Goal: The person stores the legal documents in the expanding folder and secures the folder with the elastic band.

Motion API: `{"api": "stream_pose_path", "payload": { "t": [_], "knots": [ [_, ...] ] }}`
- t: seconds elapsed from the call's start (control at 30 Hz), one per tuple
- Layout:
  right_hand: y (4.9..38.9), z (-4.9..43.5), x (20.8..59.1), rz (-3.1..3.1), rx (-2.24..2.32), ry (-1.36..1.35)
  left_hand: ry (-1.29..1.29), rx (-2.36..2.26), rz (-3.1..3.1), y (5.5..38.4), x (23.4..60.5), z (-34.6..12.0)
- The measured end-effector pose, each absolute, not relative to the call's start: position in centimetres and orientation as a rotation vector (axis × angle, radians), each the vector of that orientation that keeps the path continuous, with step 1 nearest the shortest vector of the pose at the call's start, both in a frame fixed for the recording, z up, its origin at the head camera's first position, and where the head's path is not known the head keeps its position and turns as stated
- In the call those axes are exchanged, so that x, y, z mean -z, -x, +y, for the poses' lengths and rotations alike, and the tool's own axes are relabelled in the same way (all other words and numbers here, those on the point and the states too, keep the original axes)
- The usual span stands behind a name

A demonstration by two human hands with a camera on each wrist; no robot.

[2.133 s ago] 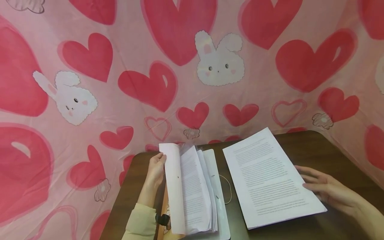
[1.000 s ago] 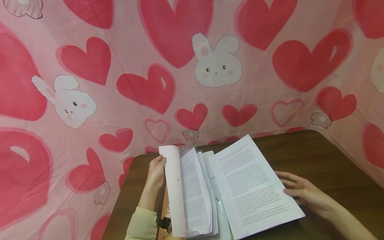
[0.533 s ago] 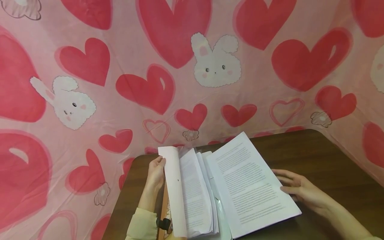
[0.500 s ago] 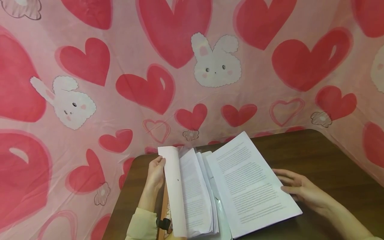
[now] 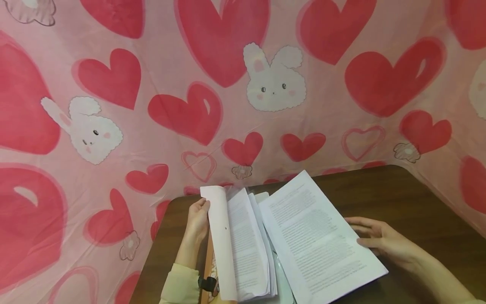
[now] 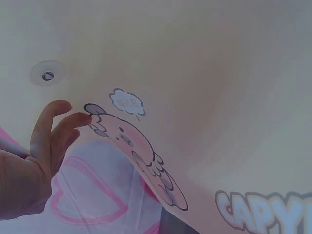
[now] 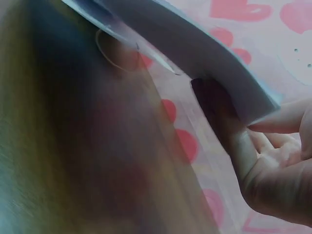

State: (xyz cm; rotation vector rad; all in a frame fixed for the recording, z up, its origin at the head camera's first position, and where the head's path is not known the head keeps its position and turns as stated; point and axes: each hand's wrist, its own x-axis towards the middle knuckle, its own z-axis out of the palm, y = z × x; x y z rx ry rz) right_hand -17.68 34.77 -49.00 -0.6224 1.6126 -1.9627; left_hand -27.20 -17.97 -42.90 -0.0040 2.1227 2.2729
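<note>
My left hand (image 5: 198,215) pinches the edge of a folder's raised cover (image 5: 219,245), whose pale inner face curls toward the papers. In the left wrist view the cover's outer side (image 6: 195,97) carries a cartoon animal and big lettering, with the fingers (image 6: 73,122) at its edge. Inside the folder lie loose printed sheets (image 5: 248,249), partly fanned on the right. My right hand (image 5: 383,240) grips a stack of printed paper (image 5: 315,240) by its right edge, thumb on top. The stack is tilted and overlaps the folder's right side. The right wrist view shows the stack's underside (image 7: 180,39) above the fingers.
A dark brown wooden table (image 5: 395,198) carries the folder. An elastic loop (image 7: 109,61) hangs at the folder's edge in the right wrist view. Behind the table stands a pink cloth (image 5: 330,97) printed with hearts and rabbits.
My right hand has brought the paper stack left, from beside the folder to over its right side. Lately the stack has turned slightly and its lower corner has dropped. My left hand stays put.
</note>
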Motion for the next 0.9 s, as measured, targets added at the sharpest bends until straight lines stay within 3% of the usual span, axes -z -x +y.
{"api": "stream_pose_path", "payload": {
  "t": [0.4, 0.9],
  "knots": [
    [16.6, 37.4, 48.3, 1.383, 1.907, 0.683, -0.016, -2.301, 2.104, 27.4, 42.4, -17.6],
    [17.8, 33.5, 50.3, 1.661, 2.04, 0.479, 0.013, -2.255, 2.11, 26.9, 42.8, -17.6]
  ]
}}
